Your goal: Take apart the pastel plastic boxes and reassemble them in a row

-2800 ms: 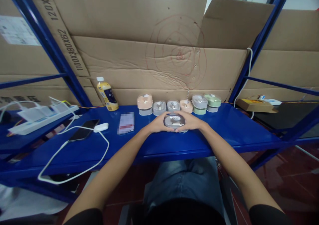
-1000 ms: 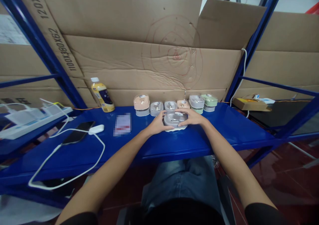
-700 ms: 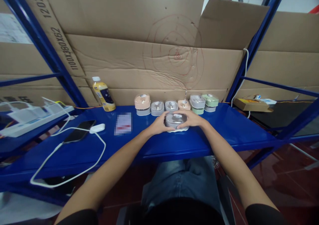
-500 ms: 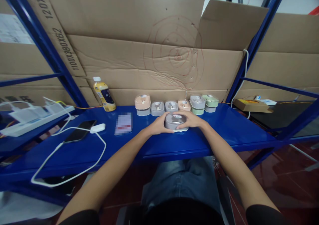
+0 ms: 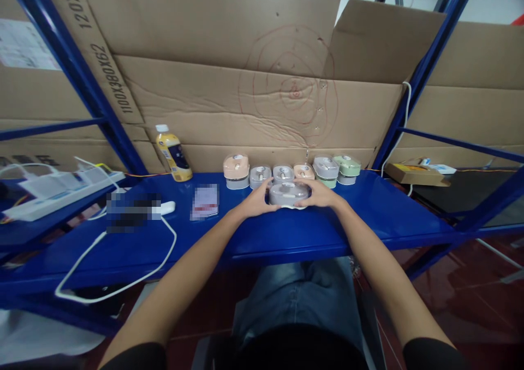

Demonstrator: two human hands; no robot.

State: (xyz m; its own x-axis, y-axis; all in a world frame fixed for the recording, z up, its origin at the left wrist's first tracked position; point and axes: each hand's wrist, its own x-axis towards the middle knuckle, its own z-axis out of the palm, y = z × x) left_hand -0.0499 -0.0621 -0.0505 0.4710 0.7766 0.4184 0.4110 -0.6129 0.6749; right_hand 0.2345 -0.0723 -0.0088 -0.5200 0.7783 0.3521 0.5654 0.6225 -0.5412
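A grey box with a clear lid (image 5: 289,194) sits between my two hands near the middle of the blue shelf (image 5: 278,233). My left hand (image 5: 262,200) curves round its left side, and my right hand (image 5: 321,194) wraps its right side. Something pale shows under its lower edge. Behind it stands a row of similar small boxes: a peach one on a grey one (image 5: 236,171), grey ones (image 5: 260,177), a peach one (image 5: 303,172), a grey one on a green one (image 5: 326,169) and a green one on a grey one (image 5: 347,168).
A yellow bottle (image 5: 174,154) stands at the back left. In front of it lie a blurred-out flat item (image 5: 205,202) and a white cable (image 5: 174,244). A power strip (image 5: 69,195) is at far left, an open carton (image 5: 417,174) at right.
The grey box and both my hands have moved slightly back toward the row. The view has shifted a little. My fingers now sit lower and wider around the box.
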